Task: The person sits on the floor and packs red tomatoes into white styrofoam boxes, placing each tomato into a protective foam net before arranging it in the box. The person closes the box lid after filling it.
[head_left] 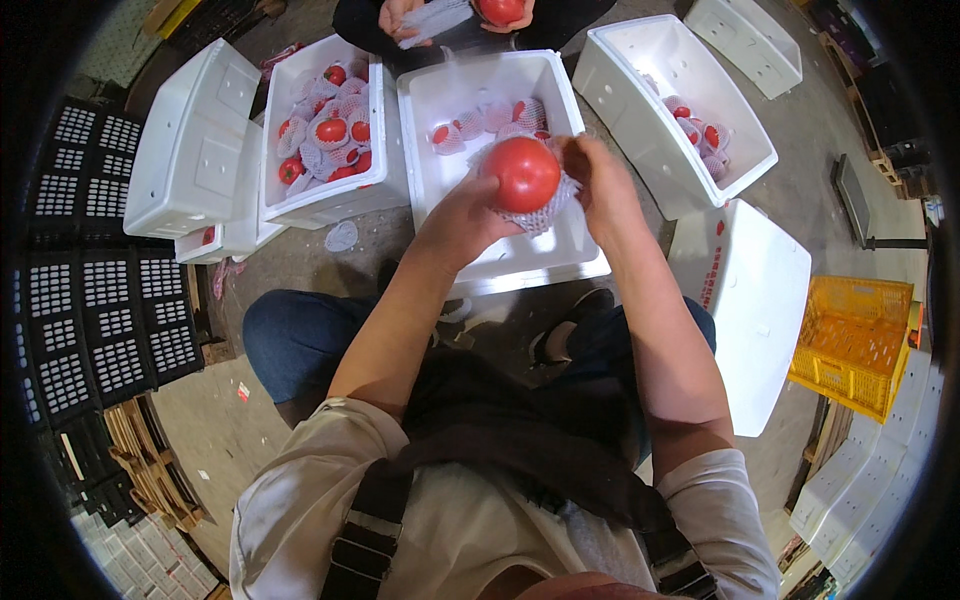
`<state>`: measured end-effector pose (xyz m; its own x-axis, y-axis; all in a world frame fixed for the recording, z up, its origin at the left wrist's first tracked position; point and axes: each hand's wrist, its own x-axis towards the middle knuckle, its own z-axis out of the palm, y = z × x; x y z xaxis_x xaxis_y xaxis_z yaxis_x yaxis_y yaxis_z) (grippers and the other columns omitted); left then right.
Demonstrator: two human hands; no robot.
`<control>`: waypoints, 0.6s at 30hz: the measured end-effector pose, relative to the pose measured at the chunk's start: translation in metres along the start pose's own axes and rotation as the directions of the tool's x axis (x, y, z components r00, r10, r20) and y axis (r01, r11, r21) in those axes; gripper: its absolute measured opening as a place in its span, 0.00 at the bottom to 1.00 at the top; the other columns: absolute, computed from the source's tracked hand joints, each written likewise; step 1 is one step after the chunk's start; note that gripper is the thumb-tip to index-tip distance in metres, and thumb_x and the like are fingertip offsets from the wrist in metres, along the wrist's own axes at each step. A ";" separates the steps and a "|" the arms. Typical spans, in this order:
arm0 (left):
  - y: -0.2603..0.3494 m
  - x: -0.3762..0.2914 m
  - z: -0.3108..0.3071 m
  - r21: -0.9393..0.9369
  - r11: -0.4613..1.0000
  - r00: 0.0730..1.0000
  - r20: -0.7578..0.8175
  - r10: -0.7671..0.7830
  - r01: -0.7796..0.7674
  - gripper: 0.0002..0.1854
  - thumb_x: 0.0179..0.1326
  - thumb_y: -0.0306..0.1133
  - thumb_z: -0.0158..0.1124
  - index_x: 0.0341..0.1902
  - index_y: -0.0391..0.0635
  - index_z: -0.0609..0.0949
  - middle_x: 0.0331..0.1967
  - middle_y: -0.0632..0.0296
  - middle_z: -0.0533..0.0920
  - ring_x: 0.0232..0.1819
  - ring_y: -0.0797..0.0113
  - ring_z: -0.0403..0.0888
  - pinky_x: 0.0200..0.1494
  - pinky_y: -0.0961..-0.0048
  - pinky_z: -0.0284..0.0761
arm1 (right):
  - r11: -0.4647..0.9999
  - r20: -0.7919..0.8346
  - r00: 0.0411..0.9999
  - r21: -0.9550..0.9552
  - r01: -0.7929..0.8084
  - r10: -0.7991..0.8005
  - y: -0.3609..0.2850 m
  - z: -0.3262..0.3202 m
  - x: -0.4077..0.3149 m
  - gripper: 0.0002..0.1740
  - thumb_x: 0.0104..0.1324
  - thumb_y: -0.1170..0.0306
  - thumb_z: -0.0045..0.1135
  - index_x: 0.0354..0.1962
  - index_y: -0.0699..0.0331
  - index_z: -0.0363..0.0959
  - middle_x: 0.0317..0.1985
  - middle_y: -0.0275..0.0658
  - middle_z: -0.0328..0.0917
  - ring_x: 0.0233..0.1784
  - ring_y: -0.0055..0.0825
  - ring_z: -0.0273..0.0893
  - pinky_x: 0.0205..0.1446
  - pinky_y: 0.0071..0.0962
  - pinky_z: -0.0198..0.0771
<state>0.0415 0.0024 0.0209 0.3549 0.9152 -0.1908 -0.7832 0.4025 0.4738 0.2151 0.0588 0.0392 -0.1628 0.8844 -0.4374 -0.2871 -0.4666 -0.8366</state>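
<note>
My left hand (466, 217) holds a large red tomato (523, 175), its thumb against the side of the fruit. A white foam net sleeve (546, 214) sits around the tomato's underside and right side, leaving the top bare. My right hand (606, 180) is slightly blurred, with its fingers curled at the right edge of the net. Both hands are above a white foam box (510, 266). Inside that box, several netted tomatoes (469, 124) lie towards the far end; my hands and the held tomato hide part of them.
Left stands a foam box (379, 120) full of netted tomatoes; right, another foam box (622, 97) holds several. Across from me, a person's hands (510, 19) hold a tomato and a net. A foam net (341, 236) lies on the floor. A yellow crate (847, 375) stands right.
</note>
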 end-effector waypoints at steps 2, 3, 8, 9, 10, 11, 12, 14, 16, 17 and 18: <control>-0.006 0.000 -0.009 0.233 0.972 0.999 -0.048 0.012 -0.001 0.42 0.44 0.40 0.77 0.63 0.43 0.67 0.58 0.55 0.75 0.62 0.61 0.73 0.66 0.69 0.66 | 0.971 0.007 0.973 0.069 -0.230 0.230 0.006 0.001 0.004 0.18 0.67 0.62 0.53 0.48 0.67 0.72 0.42 0.42 0.79 0.48 0.26 0.76 0.52 0.31 0.72; -0.008 0.000 -0.011 0.317 0.948 0.998 -0.063 0.025 -0.004 0.41 0.44 0.38 0.78 0.63 0.43 0.68 0.58 0.55 0.75 0.61 0.61 0.73 0.65 0.70 0.66 | 0.959 0.092 0.963 0.107 -0.262 0.253 0.004 0.002 -0.001 0.17 0.66 0.63 0.53 0.47 0.66 0.73 0.41 0.41 0.79 0.47 0.26 0.77 0.51 0.31 0.73; -0.010 -0.004 -0.009 0.399 0.916 0.999 -0.005 0.046 -0.040 0.37 0.46 0.32 0.76 0.61 0.45 0.70 0.57 0.56 0.76 0.59 0.60 0.74 0.65 0.69 0.68 | 0.945 0.233 0.936 0.132 -0.299 0.264 -0.004 0.005 -0.015 0.14 0.65 0.66 0.52 0.45 0.65 0.73 0.41 0.39 0.78 0.43 0.26 0.78 0.49 0.29 0.75; -0.008 -0.004 -0.011 0.382 0.923 0.999 0.008 0.043 -0.043 0.37 0.46 0.32 0.76 0.62 0.46 0.69 0.57 0.57 0.76 0.59 0.60 0.74 0.64 0.69 0.68 | 0.951 0.237 0.940 0.127 -0.280 0.245 -0.004 0.003 -0.013 0.15 0.66 0.66 0.50 0.47 0.66 0.72 0.42 0.39 0.78 0.44 0.25 0.78 0.50 0.29 0.75; -0.007 -0.003 -0.013 0.365 0.930 0.999 0.021 0.041 -0.046 0.38 0.46 0.32 0.76 0.62 0.46 0.69 0.57 0.57 0.76 0.58 0.60 0.74 0.64 0.69 0.68 | 0.994 0.189 0.977 -0.070 -0.089 0.101 0.001 0.000 -0.007 0.15 0.65 0.67 0.51 0.45 0.66 0.73 0.40 0.39 0.78 0.41 0.24 0.77 0.47 0.27 0.74; -0.008 0.000 -0.022 0.388 0.921 0.999 0.004 0.049 -0.046 0.39 0.46 0.34 0.76 0.63 0.46 0.68 0.57 0.57 0.75 0.58 0.60 0.75 0.64 0.68 0.69 | 0.958 0.171 0.984 -0.270 0.100 -0.055 0.010 -0.006 0.003 0.14 0.63 0.68 0.52 0.44 0.67 0.73 0.38 0.39 0.78 0.39 0.23 0.76 0.44 0.26 0.73; -0.004 0.001 -0.021 0.385 0.923 0.999 -0.005 0.034 -0.029 0.40 0.46 0.35 0.76 0.63 0.47 0.67 0.56 0.57 0.75 0.58 0.60 0.75 0.63 0.67 0.70 | 0.848 0.185 0.961 -0.456 0.270 -0.206 0.011 -0.004 0.005 0.13 0.62 0.69 0.54 0.42 0.68 0.74 0.36 0.38 0.77 0.37 0.22 0.75 0.41 0.25 0.72; 0.007 0.002 -0.015 0.354 0.935 1.000 -0.008 -0.017 0.019 0.42 0.46 0.39 0.75 0.65 0.49 0.65 0.56 0.57 0.75 0.57 0.61 0.75 0.59 0.65 0.73 | 0.799 0.130 0.934 -0.487 0.352 -0.333 0.009 -0.004 0.002 0.12 0.60 0.71 0.56 0.40 0.68 0.73 0.31 0.37 0.75 0.33 0.21 0.72 0.38 0.23 0.68; 0.010 0.001 -0.012 0.463 0.884 0.995 -0.100 -0.012 0.057 0.41 0.47 0.43 0.72 0.65 0.49 0.64 0.55 0.57 0.74 0.55 0.61 0.75 0.53 0.65 0.76 | 0.762 0.128 0.920 -0.525 0.379 -0.370 0.004 0.002 -0.006 0.12 0.58 0.72 0.58 0.39 0.69 0.73 0.28 0.35 0.74 0.30 0.21 0.71 0.37 0.21 0.67; 0.008 0.002 -0.015 0.588 0.805 0.981 -0.190 0.042 0.080 0.41 0.48 0.47 0.70 0.65 0.49 0.65 0.55 0.57 0.74 0.54 0.61 0.76 0.50 0.65 0.77 | 0.753 0.149 0.927 -0.545 0.368 -0.344 0.003 0.003 -0.009 0.12 0.58 0.72 0.59 0.39 0.68 0.73 0.27 0.35 0.73 0.30 0.21 0.71 0.37 0.21 0.67; 0.005 0.003 -0.018 0.696 0.708 0.957 -0.269 0.105 0.117 0.41 0.49 0.50 0.68 0.65 0.49 0.65 0.55 0.56 0.74 0.53 0.60 0.77 0.47 0.66 0.78 | 0.744 0.168 0.933 -0.565 0.356 -0.318 0.003 0.005 -0.012 0.12 0.57 0.73 0.60 0.39 0.68 0.73 0.26 0.34 0.73 0.29 0.22 0.71 0.38 0.21 0.68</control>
<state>0.0296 0.0072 0.0076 0.1201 0.9237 -0.3638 -0.1575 0.3795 0.9117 0.2111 0.0468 0.0433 -0.2191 0.9719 -0.0864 0.2622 -0.0267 -0.9647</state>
